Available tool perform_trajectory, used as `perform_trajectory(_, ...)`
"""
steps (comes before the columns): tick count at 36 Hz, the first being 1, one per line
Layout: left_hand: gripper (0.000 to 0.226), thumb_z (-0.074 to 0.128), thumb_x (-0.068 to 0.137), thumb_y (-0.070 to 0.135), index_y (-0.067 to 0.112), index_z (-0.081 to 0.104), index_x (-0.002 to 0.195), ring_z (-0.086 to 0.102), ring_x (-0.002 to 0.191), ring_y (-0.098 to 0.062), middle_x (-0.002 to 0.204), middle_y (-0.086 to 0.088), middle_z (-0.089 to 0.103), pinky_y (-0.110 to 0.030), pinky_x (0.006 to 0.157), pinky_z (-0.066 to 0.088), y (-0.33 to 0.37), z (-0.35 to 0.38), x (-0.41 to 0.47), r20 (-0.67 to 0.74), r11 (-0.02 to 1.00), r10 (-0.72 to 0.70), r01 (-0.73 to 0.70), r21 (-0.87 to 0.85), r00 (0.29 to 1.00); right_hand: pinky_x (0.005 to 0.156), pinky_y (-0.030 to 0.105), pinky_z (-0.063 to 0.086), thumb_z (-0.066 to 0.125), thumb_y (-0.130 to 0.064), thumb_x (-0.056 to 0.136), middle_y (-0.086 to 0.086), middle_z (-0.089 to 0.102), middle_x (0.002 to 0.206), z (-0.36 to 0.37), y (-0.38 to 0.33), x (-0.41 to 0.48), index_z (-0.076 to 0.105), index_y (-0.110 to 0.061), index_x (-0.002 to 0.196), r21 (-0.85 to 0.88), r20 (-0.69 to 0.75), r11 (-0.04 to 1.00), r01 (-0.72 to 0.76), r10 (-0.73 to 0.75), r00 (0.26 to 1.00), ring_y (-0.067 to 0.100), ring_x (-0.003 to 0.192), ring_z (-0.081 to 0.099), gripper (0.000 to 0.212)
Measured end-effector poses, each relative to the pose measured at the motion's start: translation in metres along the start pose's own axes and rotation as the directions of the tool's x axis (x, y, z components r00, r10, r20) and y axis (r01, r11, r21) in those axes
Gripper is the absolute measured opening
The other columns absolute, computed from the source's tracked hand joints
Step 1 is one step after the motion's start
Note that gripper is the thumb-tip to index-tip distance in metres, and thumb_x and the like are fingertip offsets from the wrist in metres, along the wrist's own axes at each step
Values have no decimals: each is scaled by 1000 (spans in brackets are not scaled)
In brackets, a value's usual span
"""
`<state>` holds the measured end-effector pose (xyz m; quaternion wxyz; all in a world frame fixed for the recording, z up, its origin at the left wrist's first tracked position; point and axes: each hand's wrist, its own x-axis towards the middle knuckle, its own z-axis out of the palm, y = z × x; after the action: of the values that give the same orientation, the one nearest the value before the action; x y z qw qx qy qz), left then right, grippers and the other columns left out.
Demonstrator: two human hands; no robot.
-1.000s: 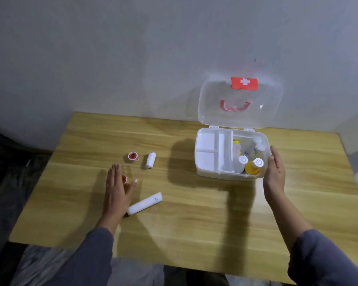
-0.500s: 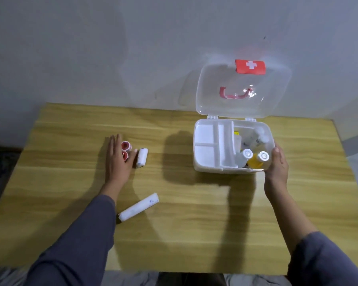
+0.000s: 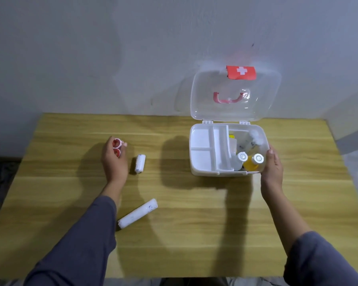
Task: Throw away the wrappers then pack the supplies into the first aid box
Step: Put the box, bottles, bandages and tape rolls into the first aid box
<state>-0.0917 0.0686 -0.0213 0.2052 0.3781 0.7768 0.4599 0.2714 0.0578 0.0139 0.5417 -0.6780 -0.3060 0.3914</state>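
The white first aid box [image 3: 203, 171] stands open on the table's right half, its clear lid [image 3: 234, 112] leaning on the wall. Small bottles, one yellow [image 3: 250, 164], fill its right compartment; the left tray sections hold nothing. My right hand [image 3: 272, 164] rests against the box's right front corner. My left hand [image 3: 114, 162] curls its fingers around two small red-and-white tape rolls [image 3: 117, 147] on the table's left. A short white bandage roll [image 3: 140, 163] lies just right of that hand. A longer white roll [image 3: 137, 213] lies nearer me, beside my left forearm.
The wooden table [image 3: 194, 234] butts against a grey wall. Its left edge drops to a dark floor, its right edge to a pale floor. The box's shadow falls across the middle of the table.
My left hand has slid away from me over the two tape rolls and its fingers have closed around them. My right hand has stayed at the box's corner.
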Motion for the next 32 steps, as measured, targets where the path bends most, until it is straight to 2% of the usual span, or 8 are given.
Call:
perform_trajectory(4, 40, 62, 90, 12, 3, 54, 128, 56, 115, -27, 126, -16, 59, -8, 87, 36, 56, 14, -8, -28, 988, 135, -137, -74, 990, 94, 27, 37, 31, -24, 101, 0, 55, 123, -2, -5, -2, 50, -18, 129, -31, 42, 1000, 3, -1, 999, 14, 113, 51, 34)
perform_trajectory(8, 40, 65, 88, 12, 4, 57, 126, 58, 104, -18, 118, -11, 63, 3, 80, 36, 109, 45, -33, 147, 941, 327, -307, -144, 934, 96, 27, 37, 31, -23, 101, -1, 55, 126, -6, -8, -3, 49, -18, 130, -36, 88, 999, 16, -13, 996, 14, 116, 51, 35)
perform_trajectory(11, 41, 66, 87, 11, 6, 57, 127, 58, 103, -16, 118, -10, 62, -6, 84, 42, 131, 72, -59, 369, 921, 388, -340, -191, 845, 99, 29, 38, 31, -24, 101, 1, 55, 131, -9, -6, -1, 49, -19, 130, -46, 107, 999, 24, -19, 994, 16, 120, 50, 35)
perform_trajectory(14, 42, 65, 88, 11, 6, 55, 129, 56, 116, -22, 128, -11, 58, -23, 98, 41, 132, 95, -77, 475, 923, 378, -364, -127, 794, 105, 36, 38, 32, -25, 101, 3, 55, 132, -10, -5, 1, 50, -19, 129, -41, 117, 999, 13, -8, 993, 18, 122, 50, 35)
perform_trajectory(19, 42, 61, 88, 6, 6, 54, 129, 50, 121, -27, 130, -11, 56, -18, 97, 32, 130, 114, -88, 469, 909, 376, -416, -20, 799, 101, 30, 39, 31, -24, 101, 1, 55, 131, -12, -5, 2, 51, -19, 128, -35, 140, 999, 1, 3, 990, 15, 120, 51, 34)
perform_trajectory(23, 45, 65, 86, 8, 4, 53, 130, 46, 118, -30, 126, -14, 51, -29, 98, 38, 133, 121, -87, 473, 899, 356, -434, 63, 806, 104, 33, 40, 31, -25, 101, 1, 55, 132, -14, -6, 3, 50, -18, 130, -26, 160, 1000, -4, 8, 987, 16, 121, 51, 36)
perform_trajectory(29, 61, 69, 84, 20, 4, 43, 137, 35, 127, -28, 136, -15, 40, -29, 104, 33, 136, 119, -91, 453, 887, 338, -440, 139, 825, 107, 38, 39, 31, -26, 100, -1, 55, 133, -17, -4, 5, 50, -21, 130, -36, 198, 999, 0, 7, 980, 15, 123, 50, 35)
perform_trajectory(32, 62, 71, 83, 22, 6, 45, 136, 38, 120, -27, 130, -13, 44, -30, 99, 37, 134, 112, -94, 428, 879, 344, -447, 166, 836, 107, 38, 39, 31, -26, 100, -2, 55, 132, -19, -6, 6, 50, -22, 130, -44, 217, 999, 5, 4, 976, 14, 123, 50, 35)
